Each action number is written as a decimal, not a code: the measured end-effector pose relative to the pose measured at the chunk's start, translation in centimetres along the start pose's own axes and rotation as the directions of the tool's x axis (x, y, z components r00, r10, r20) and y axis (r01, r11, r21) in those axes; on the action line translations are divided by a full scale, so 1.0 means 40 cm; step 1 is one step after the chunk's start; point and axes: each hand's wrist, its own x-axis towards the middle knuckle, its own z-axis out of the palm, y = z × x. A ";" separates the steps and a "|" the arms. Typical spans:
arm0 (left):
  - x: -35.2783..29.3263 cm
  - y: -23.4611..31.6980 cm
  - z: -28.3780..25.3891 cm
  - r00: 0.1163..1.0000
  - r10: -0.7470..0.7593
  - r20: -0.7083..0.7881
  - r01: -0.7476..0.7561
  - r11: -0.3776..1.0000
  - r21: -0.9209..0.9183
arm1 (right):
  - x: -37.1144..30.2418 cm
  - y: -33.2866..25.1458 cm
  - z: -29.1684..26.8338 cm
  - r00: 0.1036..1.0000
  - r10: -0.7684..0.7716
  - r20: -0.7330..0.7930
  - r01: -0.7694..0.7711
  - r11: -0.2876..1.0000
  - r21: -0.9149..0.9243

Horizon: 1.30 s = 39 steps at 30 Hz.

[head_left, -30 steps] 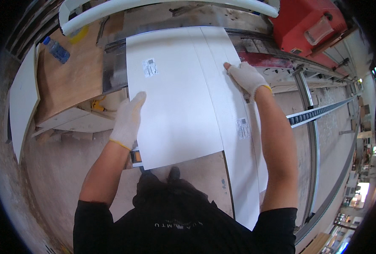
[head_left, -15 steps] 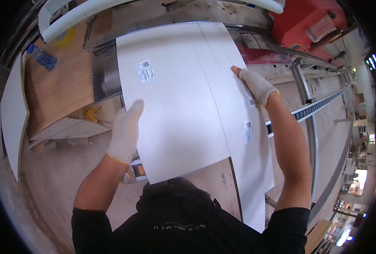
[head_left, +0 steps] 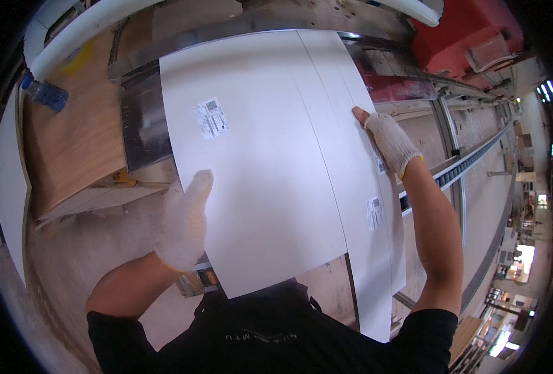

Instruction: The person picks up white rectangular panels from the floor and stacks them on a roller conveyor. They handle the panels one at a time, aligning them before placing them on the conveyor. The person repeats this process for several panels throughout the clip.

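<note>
A wide white panel (head_left: pixel 251 168) with a printed label (head_left: pixel 211 118) lies flat before me, its near end close to my body. My left hand (head_left: pixel 186 218), in a white knitted glove, clasps its left edge with the thumb on top; the other fingers are mostly hidden. Along its right side runs a narrow white panel (head_left: pixel 332 118), a thin seam between them. My right hand (head_left: pixel 393 138), gloved with a bare fingertip showing, grips the right edge of the narrow panel; its fingers underneath are hidden. Another white piece with a label (head_left: pixel 374 214) lies along that edge.
A dark metal plate (head_left: pixel 144 124) and a wooden board (head_left: pixel 74 137) with a blue-capped bottle (head_left: pixel 44 93) are at the left. A white curved tube (head_left: pixel 89 31) crosses the top. Red machinery (head_left: pixel 463 37) and a metal rail with a cable chain (head_left: pixel 469 165) are at the right.
The wide panel has slid toward me, its near end now closer to my body. My left hand has come nearer with it. My right hand appears slightly farther right and lower.
</note>
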 end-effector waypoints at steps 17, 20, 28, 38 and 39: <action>-0.030 0.002 0.041 0.989 0.071 -0.129 -0.080 0.995 -0.061 | 0.004 -0.013 0.001 0.998 0.016 -0.055 -0.026 0.984 -0.175; -0.023 -0.012 0.040 0.973 0.137 -0.187 -0.130 0.990 0.051 | 0.017 -0.006 -0.002 0.999 0.006 -0.034 -0.014 0.976 -0.219; -0.032 -0.037 0.017 0.919 0.262 -0.296 -0.162 0.932 0.324 | -0.021 -0.029 -0.023 0.999 -0.027 0.016 0.030 0.969 -0.243; -0.002 -0.015 0.025 0.949 0.250 -0.192 -0.225 0.964 0.142 | -0.002 -0.002 -0.016 0.984 -0.175 0.032 0.178 0.973 -0.149; 0.001 -0.017 0.024 0.950 0.251 -0.184 -0.232 0.965 0.122 | 0.000 -0.002 -0.014 0.983 -0.177 0.047 0.182 0.976 -0.121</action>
